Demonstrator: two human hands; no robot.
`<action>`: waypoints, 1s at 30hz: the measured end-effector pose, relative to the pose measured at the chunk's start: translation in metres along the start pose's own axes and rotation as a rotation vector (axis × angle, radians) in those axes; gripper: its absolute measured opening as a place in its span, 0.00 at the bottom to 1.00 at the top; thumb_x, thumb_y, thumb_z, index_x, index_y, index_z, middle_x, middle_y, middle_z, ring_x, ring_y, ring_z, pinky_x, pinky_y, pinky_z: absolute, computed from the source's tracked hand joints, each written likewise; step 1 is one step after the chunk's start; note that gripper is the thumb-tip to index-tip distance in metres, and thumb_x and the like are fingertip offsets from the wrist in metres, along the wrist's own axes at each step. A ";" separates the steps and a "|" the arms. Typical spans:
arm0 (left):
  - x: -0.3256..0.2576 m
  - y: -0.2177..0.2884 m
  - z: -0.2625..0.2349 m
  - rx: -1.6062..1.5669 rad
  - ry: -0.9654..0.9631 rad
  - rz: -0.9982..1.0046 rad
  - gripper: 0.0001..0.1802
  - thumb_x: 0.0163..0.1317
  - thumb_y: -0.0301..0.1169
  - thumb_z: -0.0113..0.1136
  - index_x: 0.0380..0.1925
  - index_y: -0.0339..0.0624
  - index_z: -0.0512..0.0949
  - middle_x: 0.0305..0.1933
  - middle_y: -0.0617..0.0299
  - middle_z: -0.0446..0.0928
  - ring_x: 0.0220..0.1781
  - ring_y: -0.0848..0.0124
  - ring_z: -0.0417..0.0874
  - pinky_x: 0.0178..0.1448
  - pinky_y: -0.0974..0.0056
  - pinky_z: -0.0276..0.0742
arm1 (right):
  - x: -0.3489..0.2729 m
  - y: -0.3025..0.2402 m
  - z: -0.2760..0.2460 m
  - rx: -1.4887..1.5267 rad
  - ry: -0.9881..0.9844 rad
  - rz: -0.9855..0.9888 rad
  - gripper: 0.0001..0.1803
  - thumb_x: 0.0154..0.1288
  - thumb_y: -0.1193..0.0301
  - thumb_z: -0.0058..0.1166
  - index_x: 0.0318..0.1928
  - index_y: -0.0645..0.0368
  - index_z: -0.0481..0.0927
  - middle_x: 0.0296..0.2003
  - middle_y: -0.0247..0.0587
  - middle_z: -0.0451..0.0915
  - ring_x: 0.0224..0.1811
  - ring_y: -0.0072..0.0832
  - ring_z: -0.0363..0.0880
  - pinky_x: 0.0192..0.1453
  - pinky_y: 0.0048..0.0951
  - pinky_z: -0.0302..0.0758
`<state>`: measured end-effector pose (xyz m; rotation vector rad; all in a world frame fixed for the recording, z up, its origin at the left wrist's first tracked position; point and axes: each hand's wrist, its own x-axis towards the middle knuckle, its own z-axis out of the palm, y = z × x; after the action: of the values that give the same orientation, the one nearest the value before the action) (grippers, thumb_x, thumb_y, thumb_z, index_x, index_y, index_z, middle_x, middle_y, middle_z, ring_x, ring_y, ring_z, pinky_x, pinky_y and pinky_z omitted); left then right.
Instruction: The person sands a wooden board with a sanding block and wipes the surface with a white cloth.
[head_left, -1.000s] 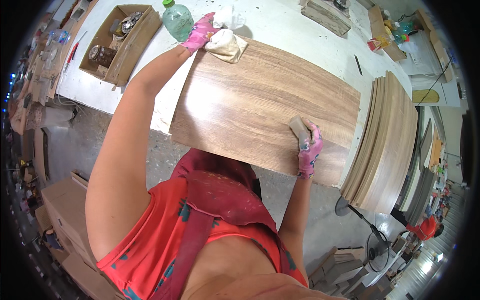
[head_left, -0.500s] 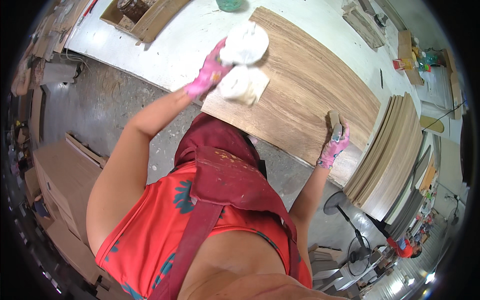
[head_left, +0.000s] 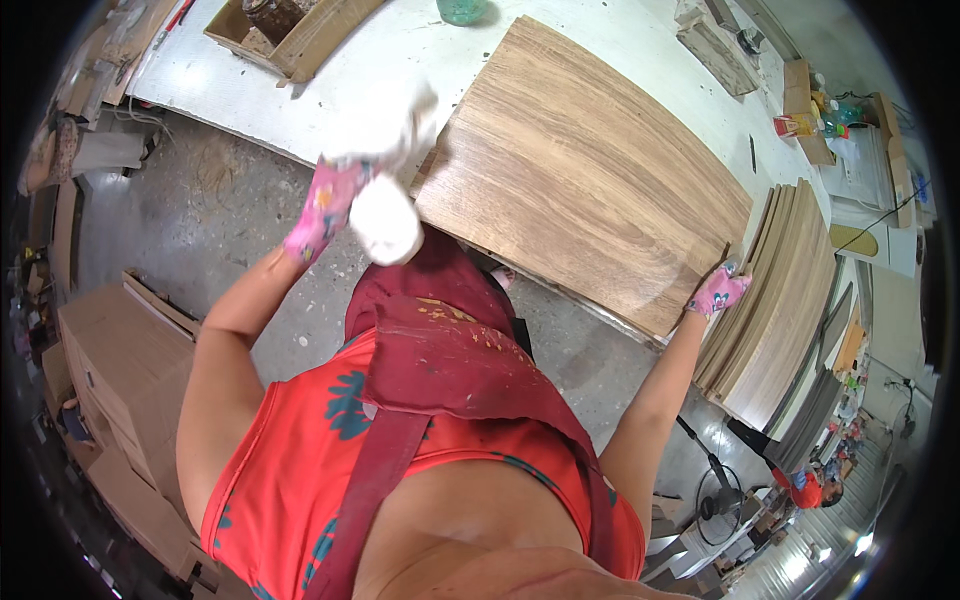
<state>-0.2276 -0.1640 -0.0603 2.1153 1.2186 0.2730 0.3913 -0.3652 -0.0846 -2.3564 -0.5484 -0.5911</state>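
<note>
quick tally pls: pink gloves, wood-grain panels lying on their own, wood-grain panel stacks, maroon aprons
Pink gloves: 2
Wood-grain panel lying on its own: 1
Wood-grain panel stack: 1
Maroon apron: 1
Total: 5

The concrete floor [head_left: 230,205] here is grey and speckled, with a brownish stain beside the front edge of the white worktable [head_left: 290,115], whose top is flecked with dark spots. Over to the left, brown cardboard cartons [head_left: 135,345] are piled up. Across to the right I see a black pedestal fan [head_left: 718,503], a pale wall [head_left: 893,345], and farther off, ribbed sheeting [head_left: 800,570] near small, glaring lamps [head_left: 864,543].
</note>
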 end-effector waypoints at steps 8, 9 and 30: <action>0.095 0.084 0.025 -1.380 0.377 0.008 0.29 0.63 0.45 0.53 0.57 0.36 0.68 0.53 0.57 0.74 0.56 0.70 0.73 0.58 0.65 0.72 | -0.009 -0.030 -0.011 -0.077 -0.012 -0.013 0.26 0.64 0.54 0.49 0.52 0.63 0.74 0.44 0.58 0.78 0.45 0.47 0.77 0.50 0.39 0.72; 0.096 0.077 0.029 -1.295 0.331 0.075 0.29 0.63 0.43 0.55 0.58 0.35 0.67 0.54 0.57 0.74 0.57 0.69 0.73 0.59 0.65 0.72 | -0.009 -0.028 -0.011 -0.064 -0.016 -0.015 0.26 0.64 0.54 0.49 0.52 0.63 0.74 0.44 0.58 0.78 0.45 0.47 0.77 0.50 0.39 0.72; 0.157 0.013 0.061 -0.400 0.277 0.016 0.37 0.56 0.27 0.61 0.64 0.32 0.55 0.61 0.45 0.64 0.60 0.59 0.69 0.62 0.60 0.68 | -0.017 -0.024 -0.002 0.060 -0.014 0.106 0.29 0.54 0.65 0.55 0.56 0.64 0.69 0.51 0.58 0.73 0.55 0.44 0.72 0.59 0.38 0.68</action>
<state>-0.1045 -0.0659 -0.1203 1.7784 1.1830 0.7711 0.3647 -0.3534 -0.0805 -2.3178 -0.4378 -0.5034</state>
